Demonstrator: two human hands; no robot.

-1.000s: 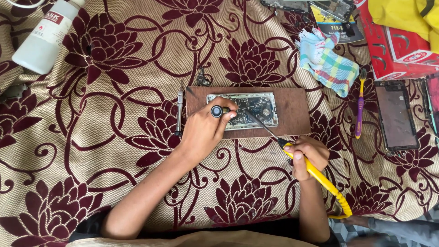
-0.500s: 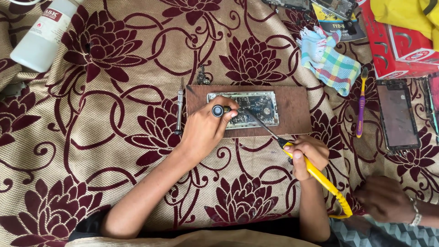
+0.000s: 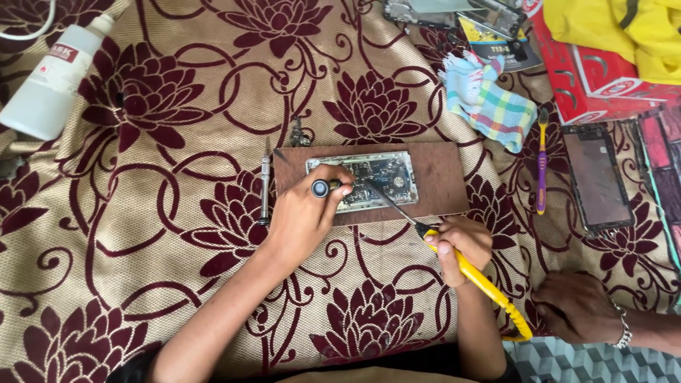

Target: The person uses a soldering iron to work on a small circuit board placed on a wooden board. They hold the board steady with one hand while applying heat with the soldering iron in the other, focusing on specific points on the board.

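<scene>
Your right hand [image 3: 464,245] is closed around the yellow handle of a soldering iron [image 3: 454,259], fingers wrapped tight near its front end. The iron's long axis runs on a diagonal, from the handle low at the right up to the thin metal tip, which points up-left onto the opened phone [image 3: 363,179]. Your left hand [image 3: 301,220] rests at the phone's left end, its fingers pinched together on a small dark round-ended tool [image 3: 320,188] that lies just over the phone's lower left corner. The phone lies flat with its long axis left to right on a brown wooden board [image 3: 443,174], which sits on the maroon flowered cloth [image 3: 142,213]. A slim metal screwdriver [image 3: 265,188] lies just left of the board. Another person's hand [image 3: 578,308] rests on the cloth at the lower right.
</scene>
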